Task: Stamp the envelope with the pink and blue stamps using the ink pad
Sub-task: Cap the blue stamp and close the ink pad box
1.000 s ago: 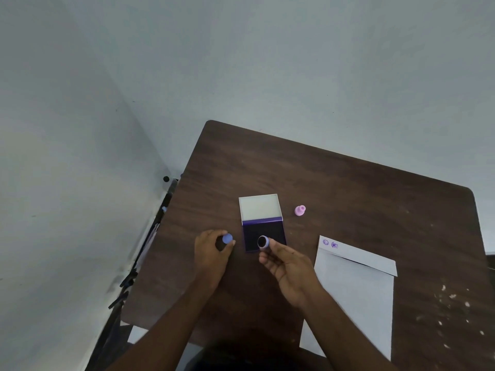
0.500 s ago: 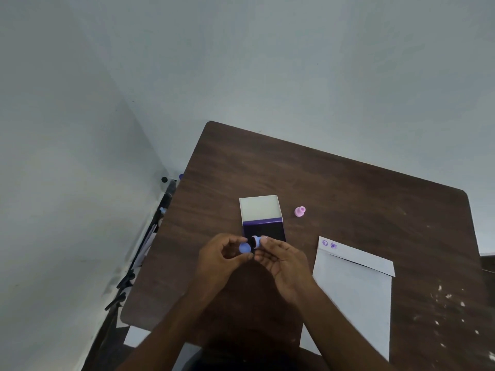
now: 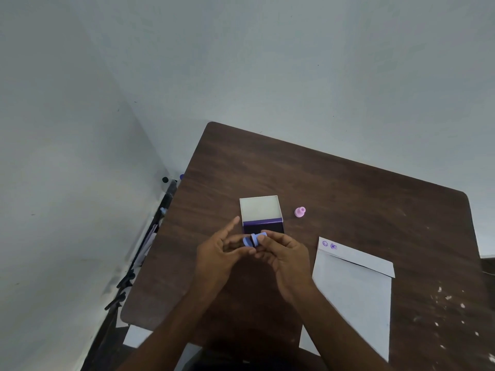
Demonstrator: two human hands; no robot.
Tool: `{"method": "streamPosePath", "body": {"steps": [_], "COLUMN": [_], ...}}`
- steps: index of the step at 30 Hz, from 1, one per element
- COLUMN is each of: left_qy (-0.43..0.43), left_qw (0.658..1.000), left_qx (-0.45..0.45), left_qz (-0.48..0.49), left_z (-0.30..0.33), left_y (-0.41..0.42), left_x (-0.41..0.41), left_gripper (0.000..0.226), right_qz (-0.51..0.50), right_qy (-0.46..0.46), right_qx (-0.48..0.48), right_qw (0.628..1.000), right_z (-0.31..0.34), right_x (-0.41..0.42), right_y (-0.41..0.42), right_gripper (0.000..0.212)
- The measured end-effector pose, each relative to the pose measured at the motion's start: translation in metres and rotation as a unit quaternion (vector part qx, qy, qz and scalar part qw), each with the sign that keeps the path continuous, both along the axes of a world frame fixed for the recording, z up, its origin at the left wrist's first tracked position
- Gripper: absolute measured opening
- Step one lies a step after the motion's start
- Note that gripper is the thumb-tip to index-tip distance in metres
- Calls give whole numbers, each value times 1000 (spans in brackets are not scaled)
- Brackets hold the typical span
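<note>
My left hand (image 3: 218, 257) and my right hand (image 3: 284, 254) meet in front of the open ink pad (image 3: 263, 226). Between their fingertips sits the blue stamp (image 3: 261, 236) with its blue cap (image 3: 247, 241) pressed against it. The left fingers pinch the cap, the right fingers hold the stamp body. The pink stamp (image 3: 299, 212) stands upright on the table to the right of the ink pad. The white envelope (image 3: 353, 293) lies to the right of my hands, with two purple stamp marks (image 3: 329, 245) on its flap corner.
The dark wooden table (image 3: 348, 199) stands in a corner of pale walls. White flecks (image 3: 450, 309) dot its right side. The ink pad's pale lid (image 3: 260, 208) lies folded back. Dark clutter (image 3: 150, 236) sits in the gap left of the table.
My hands came together from apart: the left brought the blue cap to the stamp held by the right, and both now meet over the near edge of the ink pad.
</note>
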State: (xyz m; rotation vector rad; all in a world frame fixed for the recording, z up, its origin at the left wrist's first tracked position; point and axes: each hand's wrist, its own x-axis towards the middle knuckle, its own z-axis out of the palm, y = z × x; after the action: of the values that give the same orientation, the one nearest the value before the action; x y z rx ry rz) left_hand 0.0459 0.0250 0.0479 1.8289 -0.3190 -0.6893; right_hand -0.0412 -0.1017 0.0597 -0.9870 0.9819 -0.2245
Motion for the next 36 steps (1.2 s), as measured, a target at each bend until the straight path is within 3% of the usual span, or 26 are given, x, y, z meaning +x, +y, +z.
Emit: {"method": "streamPosePath", "body": {"steps": [4,9,14,19,23,31,36], "left_qy": [-27,14,30,-24,-16,-19,-55], "left_qw": [999,998,999,999,999,995,997], "left_qx": [21,52,33,39,33,81,55], "left_qz": [-7,-22,-6,11,-8,-52,-30], "left_z": [2,-3,1,7,9,3,8], "left_y": [0,-4,-5,-5,-6,-8,-8], "left_x": [1,1,0,1,5,9,8], "left_gripper": [58,36,31,56,71,73,71], "right_qz": [10,55,47,37,40,43,26], "right_qy": [4,72,57,33,39,41,-4], "right_qx": [-9,-116,-82,-56,-55,-12,41], "right_qw": [1000,989,994,997,997,998,999], "right_z": [0,-1,2,4,3,0,0], "right_x": [-1,-1,-1,0,-2,-1,-2], "right_y": [0,2,1,0,-1,-6,-6], "right_gripper": [34,22,22,27,25,33,37]}}
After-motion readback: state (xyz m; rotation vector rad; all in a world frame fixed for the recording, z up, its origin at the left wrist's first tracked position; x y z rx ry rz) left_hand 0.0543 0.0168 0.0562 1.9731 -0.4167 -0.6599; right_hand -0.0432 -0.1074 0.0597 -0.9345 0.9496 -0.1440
